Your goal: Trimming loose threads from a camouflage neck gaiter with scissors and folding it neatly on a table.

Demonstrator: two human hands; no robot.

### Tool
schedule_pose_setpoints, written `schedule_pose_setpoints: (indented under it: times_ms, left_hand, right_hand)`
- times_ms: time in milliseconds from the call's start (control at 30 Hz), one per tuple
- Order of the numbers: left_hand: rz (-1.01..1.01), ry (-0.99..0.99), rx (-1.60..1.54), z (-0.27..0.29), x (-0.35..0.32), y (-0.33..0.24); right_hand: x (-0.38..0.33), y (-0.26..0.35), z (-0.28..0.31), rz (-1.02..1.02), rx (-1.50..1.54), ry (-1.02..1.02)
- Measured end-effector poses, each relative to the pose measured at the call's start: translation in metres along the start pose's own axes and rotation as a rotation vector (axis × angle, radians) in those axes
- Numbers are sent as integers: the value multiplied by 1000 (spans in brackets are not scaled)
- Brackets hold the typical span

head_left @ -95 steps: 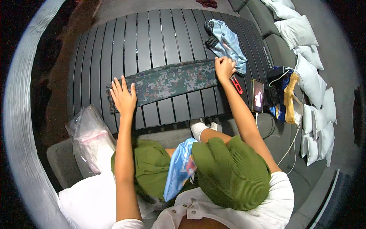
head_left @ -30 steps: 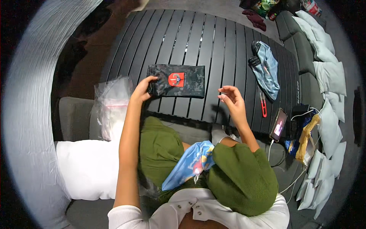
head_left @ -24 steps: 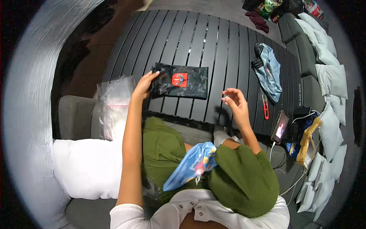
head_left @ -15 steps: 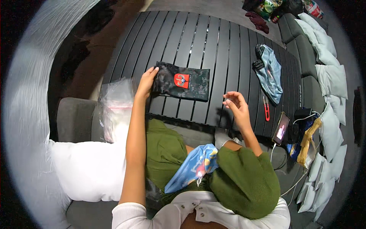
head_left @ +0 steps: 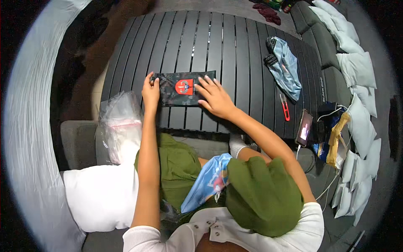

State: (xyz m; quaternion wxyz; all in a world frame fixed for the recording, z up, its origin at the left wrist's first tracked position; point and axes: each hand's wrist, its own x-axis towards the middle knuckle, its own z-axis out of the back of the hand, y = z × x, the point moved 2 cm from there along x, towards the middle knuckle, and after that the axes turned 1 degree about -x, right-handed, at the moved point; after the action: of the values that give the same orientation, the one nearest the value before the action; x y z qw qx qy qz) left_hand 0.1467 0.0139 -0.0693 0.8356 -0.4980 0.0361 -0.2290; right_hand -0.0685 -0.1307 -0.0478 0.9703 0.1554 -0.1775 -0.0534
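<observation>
On the slatted table lies a folded dark camouflage cloth (head_left: 172,96) with a red emblem on its face. At its left edge, my left hand (head_left: 150,93) pinches the fabric between thumb and fingers. My right hand (head_left: 215,98) rests palm down on the right part of the cloth, fingers spread. Across my lap is a light blue printed cloth pouch (head_left: 208,182) with a cord end.
Black slatted table (head_left: 247,75); on its right, a blue cloth bag with dark trim (head_left: 285,69), red-handled thread snips (head_left: 286,110) and a phone (head_left: 304,128) on a cable. Clear plastic bags (head_left: 121,126) and a white pillow (head_left: 100,199) sit left. White packets (head_left: 357,65) line the sofa.
My right hand has come left and down onto the cloth, which now lies flatter and straighter. My left hand still holds its left edge. The view has shifted slightly.
</observation>
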Motion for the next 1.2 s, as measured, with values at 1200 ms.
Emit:
schedule_pose_setpoints:
  times_ms: [1200]
  left_hand:
    - [-583, 68, 616, -47, -51, -36]
  right_hand:
    - [7, -38, 4, -131, -125, 7]
